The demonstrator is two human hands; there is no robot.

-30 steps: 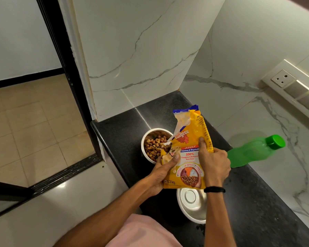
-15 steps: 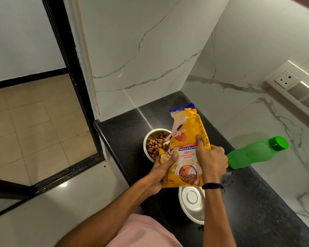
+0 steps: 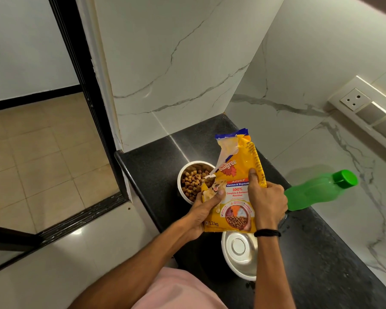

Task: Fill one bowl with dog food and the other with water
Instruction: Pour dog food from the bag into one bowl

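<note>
A yellow dog food bag (image 3: pixel 236 172) stands upright over the black counter, its torn top open. My left hand (image 3: pixel 204 211) grips its lower left edge and my right hand (image 3: pixel 265 201) grips its right side. Just behind the bag on the left sits a steel bowl (image 3: pixel 184 175) holding brown kibble. A second steel bowl (image 3: pixel 239 255) sits below the bag, nearer to me, with nothing in it. A green water bottle (image 3: pixel 319 190) with its cap on stands to the right of my right hand, partly hidden by it.
The black counter (image 3: pixel 156 161) is narrow, with marble walls behind and to the right. Its left edge drops to a tiled floor (image 3: pixel 42 157) beyond a dark door frame. A socket panel (image 3: pixel 366 110) is on the right wall.
The bag has stayed upright in both hands, and it has shifted slightly nearer to me. The bowls and bottle have not moved.
</note>
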